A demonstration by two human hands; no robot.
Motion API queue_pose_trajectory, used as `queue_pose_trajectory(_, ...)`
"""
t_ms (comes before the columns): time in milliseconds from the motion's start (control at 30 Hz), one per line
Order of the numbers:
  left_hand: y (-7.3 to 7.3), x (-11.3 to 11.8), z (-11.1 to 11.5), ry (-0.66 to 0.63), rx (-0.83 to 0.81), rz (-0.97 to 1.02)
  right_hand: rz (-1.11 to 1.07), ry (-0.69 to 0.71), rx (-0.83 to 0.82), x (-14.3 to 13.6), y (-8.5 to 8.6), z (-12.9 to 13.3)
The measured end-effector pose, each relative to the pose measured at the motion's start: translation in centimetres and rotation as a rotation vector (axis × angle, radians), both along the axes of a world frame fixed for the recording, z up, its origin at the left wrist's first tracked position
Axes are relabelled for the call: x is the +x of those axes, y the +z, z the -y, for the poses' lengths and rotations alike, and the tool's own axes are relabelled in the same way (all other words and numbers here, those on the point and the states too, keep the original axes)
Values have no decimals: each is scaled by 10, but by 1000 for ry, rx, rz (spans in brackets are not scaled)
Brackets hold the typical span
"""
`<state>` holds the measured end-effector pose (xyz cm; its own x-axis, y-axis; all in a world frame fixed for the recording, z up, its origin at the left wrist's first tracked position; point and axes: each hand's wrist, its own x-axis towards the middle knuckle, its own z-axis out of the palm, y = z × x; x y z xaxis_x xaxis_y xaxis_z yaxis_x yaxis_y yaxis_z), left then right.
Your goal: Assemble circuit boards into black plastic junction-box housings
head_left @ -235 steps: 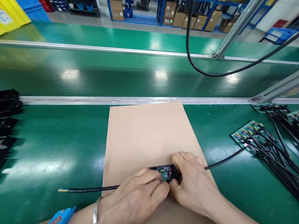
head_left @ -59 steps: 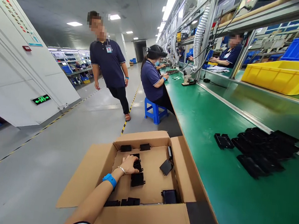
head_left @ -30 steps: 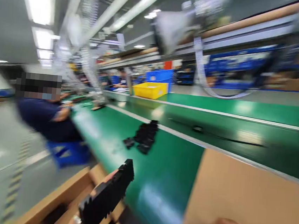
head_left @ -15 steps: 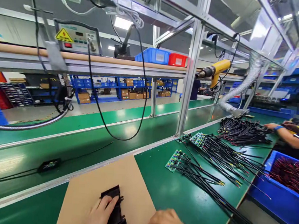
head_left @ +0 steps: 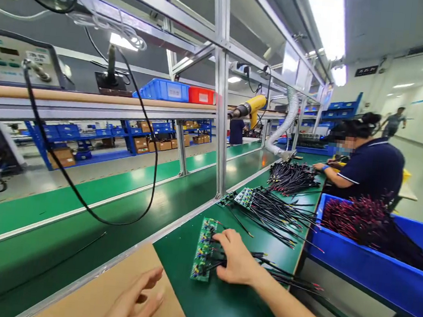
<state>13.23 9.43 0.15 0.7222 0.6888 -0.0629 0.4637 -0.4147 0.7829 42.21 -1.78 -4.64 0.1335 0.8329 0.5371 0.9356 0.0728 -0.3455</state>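
Observation:
My right hand (head_left: 237,258) reaches over the green bench and is closed at the right edge of a green circuit board panel (head_left: 202,250), where black cables are attached. The panel carries several small parts, and its cables run off to the right under my hand. Over the cardboard sheet (head_left: 108,295) my left hand (head_left: 138,301) is open, thumb and fingers apart, with nothing in it. Further along the bench lies another stack of boards (head_left: 245,196) with black cables (head_left: 276,217).
A bundle of black cables (head_left: 292,178) lies farther back. At right stands a blue bin (head_left: 374,259) of red-tipped cables. A co-worker (head_left: 373,164) sits beyond it. A metal post (head_left: 220,104), a yellow heat gun (head_left: 254,108) and a hanging black cable (head_left: 153,173) are ahead.
The view has turned right. My right hand has moved out to the circuit board panel and closed on it. My left hand has let go of the black plastic case, which is out of view.

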Motion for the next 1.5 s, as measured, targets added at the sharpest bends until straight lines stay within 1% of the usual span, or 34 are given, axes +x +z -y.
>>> queue_pose_trajectory(33,7,19,4,-29,-100,37,14,40,72,-14,5,6)
queue_pose_trajectory(100,18,52,13,-120,-211,142,57,100,211,-37,17,17)
queue_pose_trajectory(167,27,71,19,-215,-235,240,109,117,345,-53,31,28)
queue_pose_trajectory(200,32,74,20,-246,-214,266,121,124,404,-58,39,35)
queue_pose_trajectory(267,43,69,19,-276,-92,255,82,182,501,-64,58,53)
queue_pose_trajectory(300,50,63,18,-297,10,243,31,226,558,-65,69,63)
queue_pose_trajectory(333,58,57,17,-338,135,240,-24,258,619,-66,79,73)
queue_pose_trajectory(400,79,46,20,-448,403,291,-118,234,688,-64,98,91)
queue_pose_trajectory(433,91,43,25,-504,531,329,-160,205,665,-61,105,97)
queue_pose_trajectory(467,103,42,30,-527,648,369,-210,193,608,-59,111,101)
queue_pose_trajectory(500,114,43,36,-548,753,397,-270,216,523,-56,114,102)
queue_pose_trajectory(567,132,46,47,-558,906,431,-413,327,316,-49,113,98)
queue_pose_trajectory(633,140,50,50,-565,967,445,-508,420,120,-45,106,88)
queue_pose_trajectory(667,140,52,48,-572,962,448,-541,448,32,-45,101,83)
queue_pose_trajectory(733,130,55,41,-592,900,479,-616,487,-92,-47,92,73)
queue_pose_trajectory(800,113,57,31,-603,782,545,-731,517,-145,-52,86,66)
queue_pose_trajectory(833,103,58,27,-582,699,592,-791,509,-146,-54,84,63)
queue_pose_trajectory(867,92,59,24,-510,599,628,-836,479,-134,-55,83,61)
queue_pose_trajectory(900,82,61,23,-392,469,677,-865,436,-116,-55,82,58)
queue_pose_trajectory(933,72,63,25,-304,268,741,-886,393,-103,-55,81,56)
queue_pose_trajectory(967,64,66,29,-275,49,797,-899,349,-92,-55,81,53)
queue_pose_trajectory(1000,57,71,36,-277,-135,832,-907,309,-84,-54,81,51)
queue_pose_trajectory(1033,52,75,44,-273,-256,865,-913,282,-83,-55,81,49)
queue_pose_trajectory(1067,48,80,52,-254,-323,879,-924,271,-93,-56,82,47)
queue_pose_trajectory(1100,45,85,60,-187,-355,886,-941,276,-116,-58,83,46)
queue_pose_trajectory(1167,43,93,70,-14,-391,872,-991,333,-206,-62,86,45)
queue_pose_trajectory(1200,43,95,72,64,-406,866,-1020,371,-263,-63,88,46)
queue_pose_trajectory(1267,46,97,70,154,-429,863,-1064,428,-360,-63,94,47)
queue_pose_trajectory(1300,48,96,67,181,-438,868,-1069,442,-385,-62,97,48)
queue_pose_trajectory(1367,55,93,62,206,-448,879,-1044,449,-382,-57,102,48)
queue_pose_trajectory(1433,65,89,61,200,-459,898,-997,444,-341,-52,107,46)
queue_pose_trajectory(1500,76,86,63,165,-484,906,-953,428,-301,-52,110,43)
